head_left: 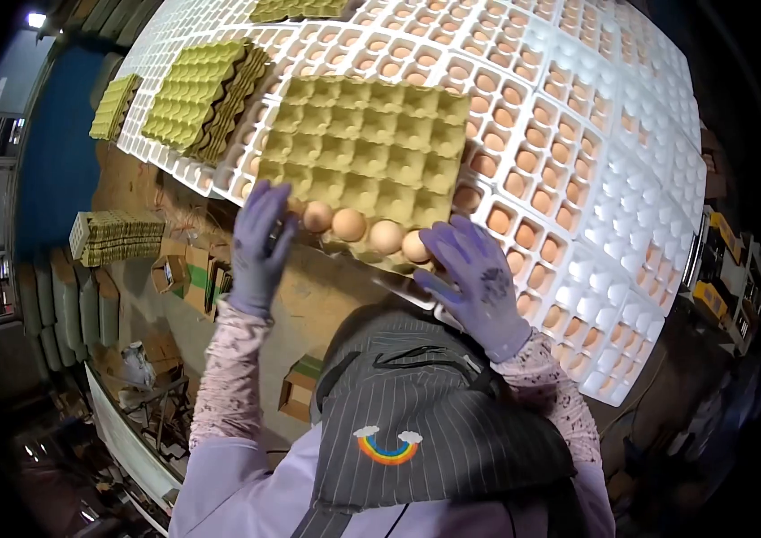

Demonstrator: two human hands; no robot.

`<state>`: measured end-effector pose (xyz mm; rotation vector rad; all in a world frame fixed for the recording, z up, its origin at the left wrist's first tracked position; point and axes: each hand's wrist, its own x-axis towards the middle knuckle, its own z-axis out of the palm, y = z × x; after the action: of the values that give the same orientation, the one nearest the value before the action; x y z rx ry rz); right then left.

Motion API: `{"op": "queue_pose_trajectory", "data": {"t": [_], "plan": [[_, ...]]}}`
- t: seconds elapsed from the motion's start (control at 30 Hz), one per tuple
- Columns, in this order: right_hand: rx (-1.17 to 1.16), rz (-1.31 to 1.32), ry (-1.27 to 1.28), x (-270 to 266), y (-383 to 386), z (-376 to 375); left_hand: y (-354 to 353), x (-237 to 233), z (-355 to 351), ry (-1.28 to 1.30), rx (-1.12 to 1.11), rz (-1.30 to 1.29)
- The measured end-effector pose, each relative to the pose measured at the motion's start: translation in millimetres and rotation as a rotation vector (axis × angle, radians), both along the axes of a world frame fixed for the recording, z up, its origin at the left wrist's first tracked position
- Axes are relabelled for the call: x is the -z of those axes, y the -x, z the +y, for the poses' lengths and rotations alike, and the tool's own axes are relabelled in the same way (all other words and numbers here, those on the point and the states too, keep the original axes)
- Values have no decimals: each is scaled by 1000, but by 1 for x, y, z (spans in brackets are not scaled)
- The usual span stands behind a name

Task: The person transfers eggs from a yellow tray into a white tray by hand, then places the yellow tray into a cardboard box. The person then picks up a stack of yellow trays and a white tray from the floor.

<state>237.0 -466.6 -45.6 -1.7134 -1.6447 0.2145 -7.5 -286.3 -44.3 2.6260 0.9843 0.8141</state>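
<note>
A yellow-green pulp egg tray [362,143] lies on top of white trays of eggs, directly before me. Along its near edge sits a row of brown eggs [350,225]; the cups behind them hold nothing. My left hand [262,247], in a purple glove, is closed at the tray's near left corner, beside the end of the row. At the near right corner, my right hand [481,285] has its gloved fingers curved over the tray edge, beside the rightmost visible egg [416,246]. The fingers hide both corners, so any eggs under them cannot be seen.
White trays of eggs [533,161] cover the broad surface ahead. Stacked pulp trays [196,99] stand at the left, with another stack [116,238] lower down. Cardboard boxes [196,269] lie on the floor. Blank white trays [622,215] extend to the right.
</note>
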Motion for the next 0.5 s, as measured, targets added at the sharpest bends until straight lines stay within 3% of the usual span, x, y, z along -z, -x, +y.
{"op": "queue_pose_trajectory", "data": {"t": [0.03, 0.1, 0.13, 0.2, 0.27, 0.3, 0.33, 0.4, 0.43, 0.47, 0.5], "plan": [[-1, -7, 3, 5, 5, 12, 22, -3, 23, 110, -6, 115], [-53, -187, 4, 20, 6, 21, 48, -1, 55, 79, 121, 317], [-32, -46, 83, 16, 2, 20, 56, 6, 70, 74, 207, 403], [240, 1036, 244, -16, 15, 20, 57, 4, 87, 88, 269, 352], [254, 1271, 184, -32, 9, 29, 60, 9, 88, 108, 330, 305], [99, 863, 215, -26, 2, 36, 60, 14, 84, 407, 202, 18], [72, 694, 346, -34, 11, 44, 60, 16, 84, 694, 70, -270], [70, -84, 489, -27, 31, 59, 54, 8, 89, 1028, -111, -665], [29, -362, 515, -10, 37, 63, 56, 7, 96, 1099, -29, -616], [39, -365, 528, -20, 37, 61, 54, -3, 101, 1167, 52, -567], [-51, -333, 461, -38, 35, 62, 47, -14, 92, 974, 104, -260]]}}
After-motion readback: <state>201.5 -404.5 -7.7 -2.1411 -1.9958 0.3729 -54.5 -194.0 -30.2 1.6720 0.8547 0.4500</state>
